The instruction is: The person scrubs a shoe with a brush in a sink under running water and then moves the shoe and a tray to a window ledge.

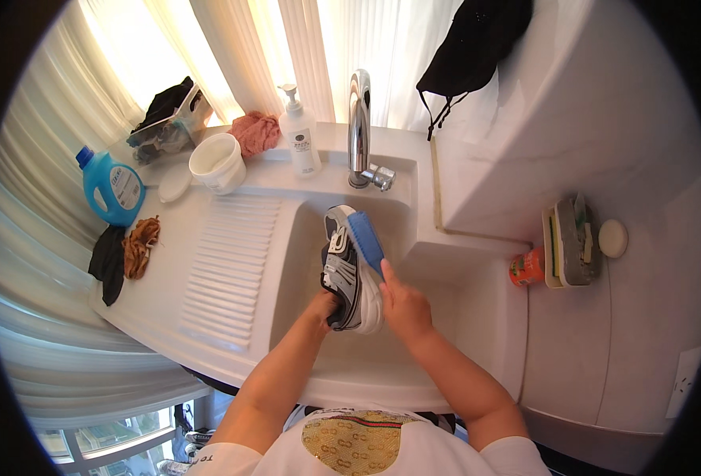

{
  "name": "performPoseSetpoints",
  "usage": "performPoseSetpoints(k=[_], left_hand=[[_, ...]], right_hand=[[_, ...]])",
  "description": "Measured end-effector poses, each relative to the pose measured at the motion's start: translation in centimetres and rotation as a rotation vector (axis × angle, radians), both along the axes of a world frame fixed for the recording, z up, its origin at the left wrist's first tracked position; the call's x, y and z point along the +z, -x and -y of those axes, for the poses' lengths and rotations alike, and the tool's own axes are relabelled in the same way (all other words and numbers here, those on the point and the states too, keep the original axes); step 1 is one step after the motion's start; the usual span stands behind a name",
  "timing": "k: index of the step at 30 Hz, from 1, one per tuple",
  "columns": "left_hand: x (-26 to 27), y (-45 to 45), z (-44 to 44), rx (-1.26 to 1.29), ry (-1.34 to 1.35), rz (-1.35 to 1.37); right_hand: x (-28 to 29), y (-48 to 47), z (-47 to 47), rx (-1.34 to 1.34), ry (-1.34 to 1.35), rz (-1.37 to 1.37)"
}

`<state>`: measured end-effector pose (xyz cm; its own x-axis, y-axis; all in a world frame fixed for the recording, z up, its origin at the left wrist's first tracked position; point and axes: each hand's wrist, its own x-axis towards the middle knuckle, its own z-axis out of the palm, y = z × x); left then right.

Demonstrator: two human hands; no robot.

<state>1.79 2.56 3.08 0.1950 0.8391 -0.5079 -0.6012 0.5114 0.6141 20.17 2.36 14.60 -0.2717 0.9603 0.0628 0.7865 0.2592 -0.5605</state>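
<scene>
A grey, black and white sneaker [343, 271] is held over the basin of a white laundry sink [469, 333], its toe towards the faucet. My left hand [325, 306] grips it at the heel opening, with the fingers partly hidden inside the shoe. In my right hand [407, 300] is the handle of a blue scrubbing brush [365, 238]. The brush head lies against the right side of the shoe near the toe; its bristles are hidden from view.
A chrome faucet [359, 125] rises behind the basin. Left of it stand a white pump bottle [300, 143], a white tub [218, 163] and a blue detergent bottle [112, 187]. A ribbed washboard [231, 268] adjoins the basin. A sponge caddy [571, 244] and an orange can [527, 267] are at right.
</scene>
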Motion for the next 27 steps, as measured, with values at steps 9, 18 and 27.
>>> performPoseSetpoints(k=[9, 18, 27], left_hand=[[3.6, 1.5, -0.5, -0.076, 0.073, -0.089], [0.8, 3.5, 0.3, 0.124, 0.133, -0.508], [-3.5, -0.7, 1.6, -0.326, 0.039, -1.171]], right_hand=[[1.4, 1.3, -0.9, 0.006, -0.075, -0.047], [-2.8, -3.0, 3.9, -0.007, 0.326, 0.027], [-5.9, -8.8, 2.7, -0.021, 0.469, 0.466]])
